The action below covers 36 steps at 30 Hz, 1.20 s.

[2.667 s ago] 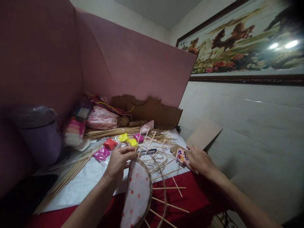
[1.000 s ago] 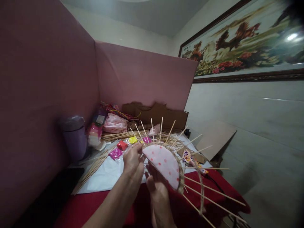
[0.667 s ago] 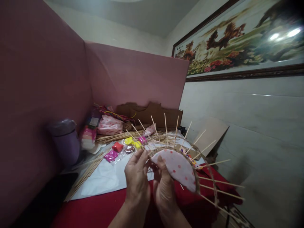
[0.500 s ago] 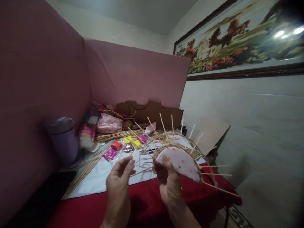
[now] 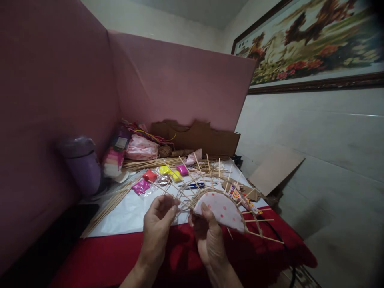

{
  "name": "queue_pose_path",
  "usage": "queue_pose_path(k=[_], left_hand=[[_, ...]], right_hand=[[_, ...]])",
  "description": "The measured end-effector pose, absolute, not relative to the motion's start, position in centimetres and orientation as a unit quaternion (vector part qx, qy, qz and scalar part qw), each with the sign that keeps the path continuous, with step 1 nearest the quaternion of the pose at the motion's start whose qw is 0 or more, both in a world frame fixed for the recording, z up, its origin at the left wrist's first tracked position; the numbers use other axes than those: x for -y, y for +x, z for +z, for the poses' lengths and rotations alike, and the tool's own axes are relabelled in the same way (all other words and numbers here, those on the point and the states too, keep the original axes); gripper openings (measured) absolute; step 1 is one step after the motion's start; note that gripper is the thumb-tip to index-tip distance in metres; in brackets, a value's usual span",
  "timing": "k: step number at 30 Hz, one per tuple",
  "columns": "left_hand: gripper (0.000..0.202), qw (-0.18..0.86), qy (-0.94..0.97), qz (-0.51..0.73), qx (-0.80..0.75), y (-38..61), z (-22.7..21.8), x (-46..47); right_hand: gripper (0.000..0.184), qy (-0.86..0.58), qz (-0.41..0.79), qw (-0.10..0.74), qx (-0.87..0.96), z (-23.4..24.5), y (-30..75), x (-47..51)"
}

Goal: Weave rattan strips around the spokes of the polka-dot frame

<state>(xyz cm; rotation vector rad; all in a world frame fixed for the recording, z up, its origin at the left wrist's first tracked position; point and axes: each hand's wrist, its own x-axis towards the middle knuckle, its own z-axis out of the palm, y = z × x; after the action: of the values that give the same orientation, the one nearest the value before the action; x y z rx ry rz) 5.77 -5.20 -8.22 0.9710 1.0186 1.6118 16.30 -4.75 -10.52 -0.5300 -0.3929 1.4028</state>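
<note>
Has, beyond the left hand, small clear plastic packets of red, yellow and magenta material; farther left, a purple cylindrical container with contents hidden; clamps the right hand on the left corner of a half-round, red-dotted white fabric panel edged in brown twine, with pale wooden sticks radiating outward; bends the left hand just beside that corner, with fingertips too small to tell whether closed on anything; reaches over a red tablecloth, with its corner well right of the right hand.
</note>
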Motion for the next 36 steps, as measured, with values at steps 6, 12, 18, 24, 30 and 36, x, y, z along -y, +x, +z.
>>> queue_pose_path(k=[6,12,18,24,30,36], left_hand=[[0.019,0.132,0.514,0.671,-0.518,5.1,-7.6,5.7],[0.017,-0.013,0.633,0.593,-0.498,4.6,-6.4,4.9],[0.01,-0.053,0.652,0.554,-0.515,4.4,-6.5,4.2],[0.006,-0.048,0.657,0.543,-0.521,4.2,-6.2,4.0],[0.006,-0.063,0.649,0.536,-0.537,4.2,-6.1,3.9],[0.007,-0.071,0.649,0.532,-0.539,4.2,-6.2,3.7]], right_hand=[[0.019,-0.27,0.61,0.726,0.167,-10.5,16.4,4.6],[0.02,-0.294,0.601,0.725,0.166,-10.5,16.3,5.0],[0.019,-0.3,0.596,0.726,0.163,-10.7,16.3,5.1],[0.019,-0.302,0.591,0.725,0.182,-10.9,16.3,5.0],[0.02,-0.304,0.595,0.719,0.191,-11.0,16.1,5.1],[0.02,-0.306,0.593,0.717,0.199,-11.2,16.1,5.1]])
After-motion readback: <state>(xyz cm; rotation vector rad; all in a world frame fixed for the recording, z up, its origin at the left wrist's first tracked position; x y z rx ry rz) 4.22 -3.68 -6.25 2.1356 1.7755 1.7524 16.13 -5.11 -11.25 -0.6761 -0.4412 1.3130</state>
